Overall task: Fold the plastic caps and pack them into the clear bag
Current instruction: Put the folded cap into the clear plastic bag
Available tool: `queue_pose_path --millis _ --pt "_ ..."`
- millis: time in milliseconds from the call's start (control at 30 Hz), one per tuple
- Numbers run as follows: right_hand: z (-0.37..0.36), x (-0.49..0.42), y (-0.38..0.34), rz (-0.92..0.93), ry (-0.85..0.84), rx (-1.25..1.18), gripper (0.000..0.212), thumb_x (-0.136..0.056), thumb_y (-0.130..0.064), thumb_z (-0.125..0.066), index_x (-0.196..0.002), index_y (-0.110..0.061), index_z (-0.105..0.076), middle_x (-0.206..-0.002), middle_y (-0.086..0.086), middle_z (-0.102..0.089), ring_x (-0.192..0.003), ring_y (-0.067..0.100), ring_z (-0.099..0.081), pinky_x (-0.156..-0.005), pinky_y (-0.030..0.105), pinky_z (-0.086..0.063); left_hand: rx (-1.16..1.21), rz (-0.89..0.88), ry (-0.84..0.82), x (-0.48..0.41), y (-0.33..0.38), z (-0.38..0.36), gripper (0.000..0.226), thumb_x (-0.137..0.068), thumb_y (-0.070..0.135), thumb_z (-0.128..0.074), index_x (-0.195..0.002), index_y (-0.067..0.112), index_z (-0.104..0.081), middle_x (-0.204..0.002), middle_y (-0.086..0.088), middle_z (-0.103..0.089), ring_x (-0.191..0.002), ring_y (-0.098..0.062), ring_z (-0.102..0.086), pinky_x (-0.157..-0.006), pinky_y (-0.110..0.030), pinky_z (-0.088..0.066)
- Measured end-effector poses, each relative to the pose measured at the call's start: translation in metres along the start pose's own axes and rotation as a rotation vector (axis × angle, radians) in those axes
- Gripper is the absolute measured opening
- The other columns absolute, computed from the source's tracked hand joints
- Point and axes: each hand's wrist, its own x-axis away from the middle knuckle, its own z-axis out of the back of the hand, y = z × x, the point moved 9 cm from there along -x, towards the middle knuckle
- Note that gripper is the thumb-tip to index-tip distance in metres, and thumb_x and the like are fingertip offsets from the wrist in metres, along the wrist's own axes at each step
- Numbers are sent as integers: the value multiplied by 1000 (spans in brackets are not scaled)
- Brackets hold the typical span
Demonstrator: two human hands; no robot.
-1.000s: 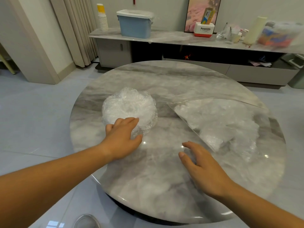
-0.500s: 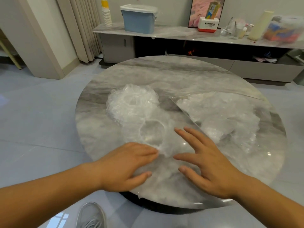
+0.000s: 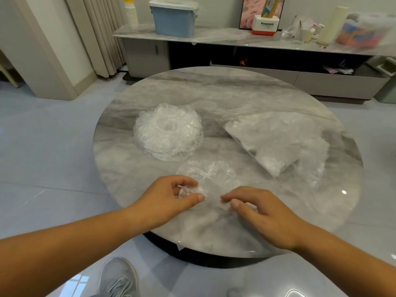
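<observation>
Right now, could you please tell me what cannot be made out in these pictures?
All in the head view:
- Stack of caps: count unreadable; clear layers merge.
- Clear bag: number of caps inside hidden by crumpled film and glare.
- Right hand: whether its grip holds the loose cap; film vanishes against pale marble.
- Colourful tub, far right: contents blurred.

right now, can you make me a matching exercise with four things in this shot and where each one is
Things:
1 stack of caps
2 single cap
3 clear bag
4 blue box

Places:
A on the sideboard behind the table
B pinched by the left hand, near part of the table
C right side of the table, caps inside
D left of the table's middle, untouched

Pairs: 1-D, 2-B, 3-C, 4-A
</observation>
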Motion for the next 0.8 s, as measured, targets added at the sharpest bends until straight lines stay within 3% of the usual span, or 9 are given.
queue_pose_path --millis 100,233,333,433,533,600,667,733,800 --pt "-3 -18 9 -91 13 -2 32 -103 -44 -48 -125 -33 -68 -111 -21 -65 -101 -3 -61 -88 14 -44 -165 41 79 -17 -8 8 33 -75 39 -86 -102 32 -70 -103 16 -69 -95 4 -63 -83 -10 -45" --pt "-18 -32 19 -122 -99 139 34 -104 -40 -45 -93 -22 -71 -101 -8 -60 -96 0 -56 -89 23 -46 -316 18 116 -28 -7 17 29 -79 35 -83 -103 31 -66 -103 17 -63 -90 6 -57 -75 -5 -40" --pt "-22 -36 20 -112 -131 247 31 -104 -45 -44 -75 -42 -57 -98 -13 -51 -87 1 -56 -82 21 -46 -431 6 151 -35 -7 23 33 -80 41 -81 -107 32 -64 -109 14 -50 -100 -4 -53 -86 -15 -43" --pt "-21 -39 21 -114 -127 248 28 -102 -50 -45 -75 -50 -51 -101 -17 -50 -87 0 -56 -81 20 -45 -487 40 176 -43 -10 29 34 -76 49 -81 -101 34 -64 -110 10 -45 -109 -15 -49 -99 -32 -46" --pt "-4 -49 18 -133 68 143 21 -99 -47 -53 -90 -40 -71 -122 -13 -51 -110 1 -51 -94 24 -43 -492 91 160 -47 -11 29 37 -71 52 -84 -96 35 -62 -111 10 -43 -112 -16 -48 -103 -37 -44" --pt "8 -58 20 -211 200 61 17 -97 -41 -59 -98 -34 -75 -139 -5 -47 -135 10 -39 -110 31 -34 -531 102 139 -48 -10 26 46 -70 51 -84 -104 36 -59 -118 9 -40 -119 -16 -44 -108 -36 -39" --pt "10 -69 23 -310 210 -16 14 -96 -40 -62 -95 -34 -75 -139 -5 -51 -138 9 -38 -113 34 -32 -570 100 122 -46 -8 22 60 -70 53 -83 -120 37 -53 -124 9 -36 -125 -15 -37 -110 -31 -31" --pt "6 -75 28 -365 174 -134 22 -97 -38 -63 -85 -24 -75 -98 -12 -68 -95 -2 -61 -92 27 -48 -581 104 106 -45 -8 20 77 -72 54 -82 -137 38 -43 -131 8 -32 -130 -16 -32 -110 -30 -26" --pt "3 -78 31 -421 162 -248 36 -98 -37 -62 -88 -6 -75 -66 -8 -59 -51 -1 -50 -58 15 -44 -592 114 93 -44 -8 20 91 -73 55 -80 -148 38 -32 -137 5 -31 -134 -18 -30 -112 -32 -24"
